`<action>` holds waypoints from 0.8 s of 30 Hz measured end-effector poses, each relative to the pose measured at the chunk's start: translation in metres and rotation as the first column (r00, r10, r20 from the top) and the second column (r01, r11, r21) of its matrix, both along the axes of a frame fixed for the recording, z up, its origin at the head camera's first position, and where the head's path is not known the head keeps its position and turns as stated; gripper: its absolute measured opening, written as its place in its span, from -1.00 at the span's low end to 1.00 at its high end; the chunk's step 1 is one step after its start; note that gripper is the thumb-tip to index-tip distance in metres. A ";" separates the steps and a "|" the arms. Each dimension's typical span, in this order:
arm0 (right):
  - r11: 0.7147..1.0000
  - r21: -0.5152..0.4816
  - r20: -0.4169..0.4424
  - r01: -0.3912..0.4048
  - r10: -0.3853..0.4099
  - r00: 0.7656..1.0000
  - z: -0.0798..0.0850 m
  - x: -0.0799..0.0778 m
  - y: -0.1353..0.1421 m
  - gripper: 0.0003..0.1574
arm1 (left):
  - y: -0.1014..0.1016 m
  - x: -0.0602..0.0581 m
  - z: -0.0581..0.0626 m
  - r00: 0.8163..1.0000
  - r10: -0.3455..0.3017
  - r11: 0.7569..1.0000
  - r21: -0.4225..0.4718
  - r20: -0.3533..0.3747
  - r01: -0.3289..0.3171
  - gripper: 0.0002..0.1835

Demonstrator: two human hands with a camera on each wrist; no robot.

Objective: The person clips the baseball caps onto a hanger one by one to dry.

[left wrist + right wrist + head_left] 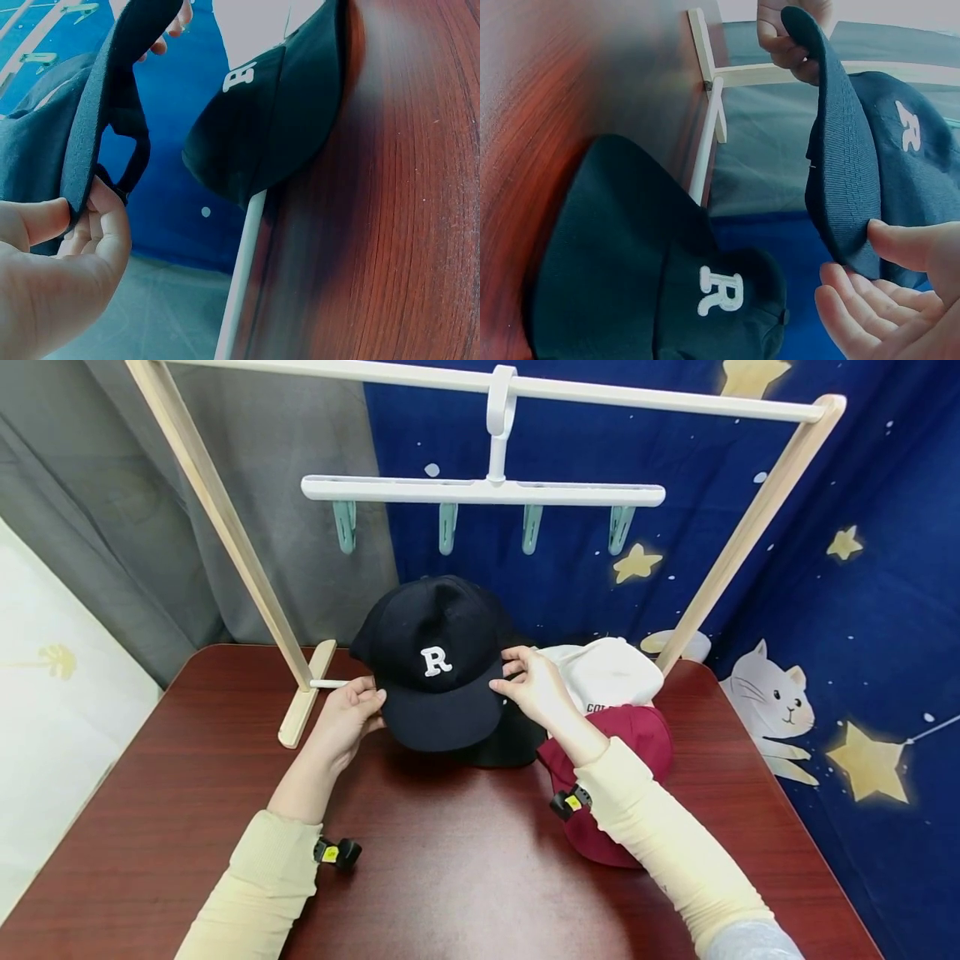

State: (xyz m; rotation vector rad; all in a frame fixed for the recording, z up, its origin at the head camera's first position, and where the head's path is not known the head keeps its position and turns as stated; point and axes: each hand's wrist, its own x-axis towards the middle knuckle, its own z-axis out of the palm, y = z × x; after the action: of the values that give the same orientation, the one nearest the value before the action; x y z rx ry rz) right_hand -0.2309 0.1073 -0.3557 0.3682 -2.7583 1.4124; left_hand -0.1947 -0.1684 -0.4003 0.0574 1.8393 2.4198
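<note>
Upper cap point(438, 685) above a lower cap point(656, 255) on the table point(442, 860), more caps point(637, 735) rightward.

left hand point(348, 717) pinching, right hand point(536, 687) pinching, left arm point(266, 870) and right arm point(660, 839) extended forward

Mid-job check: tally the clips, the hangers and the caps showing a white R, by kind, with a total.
Teal clips: 4
White hanger: 1
Caps showing a white R: 2 (the raised cap, the lower cap)
Total: 7
</note>
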 end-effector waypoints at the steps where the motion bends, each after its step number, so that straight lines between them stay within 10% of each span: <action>1: 1.000 0.002 -0.005 0.002 -0.002 1.000 0.001 0.000 0.000 -0.48 | 0.000 0.000 0.000 1.000 0.003 1.000 0.002 -0.001 -0.003 -0.83; 24: 0.978 -0.205 -0.291 0.040 -0.100 0.952 0.034 0.002 -0.006 -0.71 | -0.001 0.003 0.001 0.999 0.032 0.999 0.027 0.006 -0.032 -0.86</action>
State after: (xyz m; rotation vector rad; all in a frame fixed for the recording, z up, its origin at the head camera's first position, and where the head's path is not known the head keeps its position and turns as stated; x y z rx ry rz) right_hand -0.2291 0.1017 -0.3222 0.4318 -2.3456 1.4590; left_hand -0.1918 -0.1695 -0.3996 0.0234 1.8190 2.4641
